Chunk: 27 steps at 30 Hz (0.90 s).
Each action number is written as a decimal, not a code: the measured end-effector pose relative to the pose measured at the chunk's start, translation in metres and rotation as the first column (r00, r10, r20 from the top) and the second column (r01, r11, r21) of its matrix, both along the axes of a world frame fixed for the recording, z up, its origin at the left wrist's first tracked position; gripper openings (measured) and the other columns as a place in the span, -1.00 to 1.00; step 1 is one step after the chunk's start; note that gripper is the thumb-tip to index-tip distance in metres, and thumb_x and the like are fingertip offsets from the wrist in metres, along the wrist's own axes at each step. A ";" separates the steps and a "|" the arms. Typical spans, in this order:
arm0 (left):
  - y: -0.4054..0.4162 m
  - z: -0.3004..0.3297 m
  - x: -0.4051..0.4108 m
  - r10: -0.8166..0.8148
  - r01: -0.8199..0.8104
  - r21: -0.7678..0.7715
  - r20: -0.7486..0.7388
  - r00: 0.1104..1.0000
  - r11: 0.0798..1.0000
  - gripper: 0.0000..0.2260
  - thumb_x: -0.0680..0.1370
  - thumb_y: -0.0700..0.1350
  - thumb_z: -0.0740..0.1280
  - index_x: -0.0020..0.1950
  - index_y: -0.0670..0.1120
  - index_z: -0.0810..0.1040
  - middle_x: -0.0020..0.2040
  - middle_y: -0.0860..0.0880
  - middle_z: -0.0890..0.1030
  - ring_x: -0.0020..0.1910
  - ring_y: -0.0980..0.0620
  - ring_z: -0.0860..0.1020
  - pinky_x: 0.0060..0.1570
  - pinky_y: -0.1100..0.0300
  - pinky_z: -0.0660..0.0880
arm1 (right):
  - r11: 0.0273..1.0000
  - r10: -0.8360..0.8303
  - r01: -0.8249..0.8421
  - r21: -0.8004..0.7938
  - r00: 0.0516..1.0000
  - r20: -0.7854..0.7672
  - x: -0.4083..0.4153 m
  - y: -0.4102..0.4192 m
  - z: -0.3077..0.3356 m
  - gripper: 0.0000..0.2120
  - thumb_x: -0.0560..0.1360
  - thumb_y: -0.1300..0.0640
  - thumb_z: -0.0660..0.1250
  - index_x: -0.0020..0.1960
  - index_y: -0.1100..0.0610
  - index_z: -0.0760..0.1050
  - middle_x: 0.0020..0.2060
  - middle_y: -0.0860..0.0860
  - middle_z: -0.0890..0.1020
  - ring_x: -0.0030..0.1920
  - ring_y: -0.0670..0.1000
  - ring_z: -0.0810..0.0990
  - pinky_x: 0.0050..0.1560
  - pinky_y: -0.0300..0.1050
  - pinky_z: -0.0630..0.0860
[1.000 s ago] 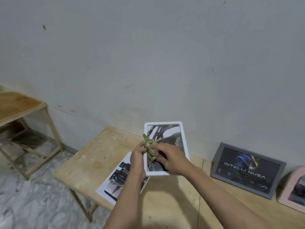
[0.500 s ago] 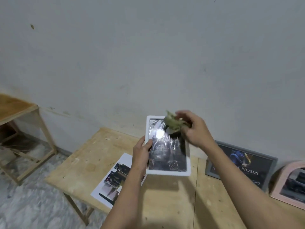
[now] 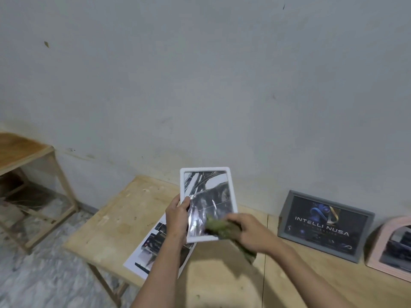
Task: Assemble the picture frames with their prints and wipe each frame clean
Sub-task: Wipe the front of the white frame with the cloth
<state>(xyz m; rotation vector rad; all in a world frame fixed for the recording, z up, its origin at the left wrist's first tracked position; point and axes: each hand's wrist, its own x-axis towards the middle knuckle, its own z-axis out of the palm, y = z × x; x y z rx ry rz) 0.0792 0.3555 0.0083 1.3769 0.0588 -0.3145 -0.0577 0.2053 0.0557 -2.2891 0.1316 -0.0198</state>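
My left hand (image 3: 176, 216) holds a white picture frame (image 3: 208, 172) by its left edge, upright and tilted back above the wooden table (image 3: 115, 218). The frame carries a grey and black print behind shiny glass. My right hand (image 3: 251, 234) grips a bunched olive-green cloth (image 3: 219, 227) and presses it against the frame's lower right corner, hiding that corner. A loose sheet of printed photos (image 3: 153, 243) lies flat on the table under my left forearm.
A grey frame (image 3: 324, 223) reading INTELLI NUSA leans on the wall at the right. A pink frame (image 3: 391, 243) stands beside it at the image edge. A second wooden table (image 3: 24, 150) stands at the left over a marbled floor (image 3: 40, 270).
My right hand has swept the cloth from the frame's top edge down to its lower right corner. My left hand has kept its hold on the left edge.
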 end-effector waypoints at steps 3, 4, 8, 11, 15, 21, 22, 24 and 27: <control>-0.007 0.010 -0.009 -0.112 0.113 -0.011 0.031 0.993 0.994 -0.79 0.58 -0.09 0.32 0.17 -0.04 0.66 0.01 -0.12 0.73 0.01 -0.20 0.69 0.12 -0.24 0.59 | 0.920 -0.203 0.163 0.356 0.976 0.078 0.019 -0.013 0.047 -0.67 0.50 0.34 0.25 0.14 0.03 0.58 -0.08 -0.06 0.68 -0.09 -0.07 0.62 -0.08 -0.24 0.52; -0.011 0.014 -0.012 -0.146 0.147 -0.008 0.051 0.988 0.989 -0.78 0.57 -0.07 0.33 0.17 -0.03 0.66 0.01 -0.12 0.73 0.03 -0.21 0.69 0.12 -0.26 0.58 | 0.927 -0.280 0.237 0.292 0.953 0.118 0.029 -0.018 0.055 -0.65 0.53 0.30 0.22 0.23 0.00 0.53 0.04 -0.05 0.66 0.03 -0.02 0.61 0.01 -0.19 0.51; -0.023 0.022 -0.025 -0.178 0.179 0.001 0.103 0.979 0.984 -0.72 0.51 0.00 0.34 0.19 0.01 0.66 0.04 -0.05 0.73 0.09 -0.17 0.67 0.19 -0.24 0.55 | 0.751 -0.302 0.444 -0.488 0.889 0.344 0.047 -0.019 0.036 -0.45 0.54 0.13 0.06 0.53 0.00 0.13 0.46 0.04 0.32 0.42 0.11 0.32 0.38 0.09 0.24; -0.026 0.033 -0.033 -0.179 0.183 -0.022 0.111 0.978 0.983 -0.73 0.50 -0.04 0.34 0.16 0.01 0.68 0.02 -0.05 0.74 0.09 -0.15 0.67 0.20 -0.22 0.55 | 0.685 -0.217 0.446 -0.576 0.880 0.423 0.043 -0.006 0.009 -0.43 0.56 0.09 0.01 0.56 -0.05 0.03 0.53 -0.01 0.20 0.50 0.08 0.19 0.45 0.07 0.18; -0.026 0.038 -0.041 -0.176 0.184 -0.055 0.127 0.976 0.981 -0.78 0.57 -0.20 0.34 0.14 -0.01 0.70 0.00 -0.04 0.75 0.09 -0.10 0.68 0.19 -0.06 0.59 | 0.710 -0.288 0.477 -0.517 0.868 0.405 0.052 -0.002 -0.003 -0.45 0.60 -0.09 0.07 0.56 -0.07 0.05 0.56 -0.01 0.09 0.56 0.08 0.05 0.50 0.13 0.10; -0.011 0.056 -0.034 -0.164 0.190 -0.143 0.177 0.970 0.971 -0.74 0.64 -0.08 0.24 0.19 -0.07 0.68 0.08 -0.06 0.72 0.05 -0.02 0.69 0.06 0.01 0.61 | 0.810 0.058 0.260 -0.526 0.857 0.513 0.052 0.033 0.007 -0.52 0.56 0.07 0.10 0.48 -0.02 0.29 0.49 -0.04 0.31 0.51 0.02 0.22 0.48 0.13 0.21; -0.008 0.058 -0.029 -0.153 0.180 -0.163 0.167 0.974 0.970 -0.73 0.65 -0.07 0.22 0.15 -0.11 0.68 0.06 -0.09 0.72 0.04 -0.05 0.68 0.04 0.03 0.59 | 0.836 0.102 0.211 -0.507 0.847 0.521 0.049 0.040 0.007 -0.53 0.55 0.09 0.09 0.46 -0.01 0.34 0.46 -0.05 0.36 0.49 0.01 0.26 0.48 0.11 0.21; -0.002 0.060 -0.020 -0.126 0.148 -0.172 0.130 0.983 0.974 -0.80 0.63 -0.12 0.25 0.02 -0.15 0.65 -0.10 -0.11 0.70 -0.11 -0.10 0.65 -0.13 0.07 0.56 | 0.866 0.221 0.089 -0.492 0.814 0.537 0.041 0.049 -0.002 -0.57 0.51 0.21 0.14 0.36 0.06 0.47 0.39 -0.01 0.46 0.41 0.03 0.38 0.45 0.02 0.28; 0.004 0.061 -0.012 -0.075 0.088 -0.107 0.117 0.990 0.990 -0.86 0.59 -0.24 0.32 0.02 -0.09 0.66 -0.17 -0.07 0.70 -0.24 -0.02 0.63 -0.24 0.13 0.56 | 0.854 0.375 -0.087 -0.513 0.786 0.492 0.027 0.049 -0.017 -0.57 0.46 0.31 0.18 0.27 0.10 0.54 0.31 0.00 0.54 0.32 0.03 0.46 0.33 0.01 0.38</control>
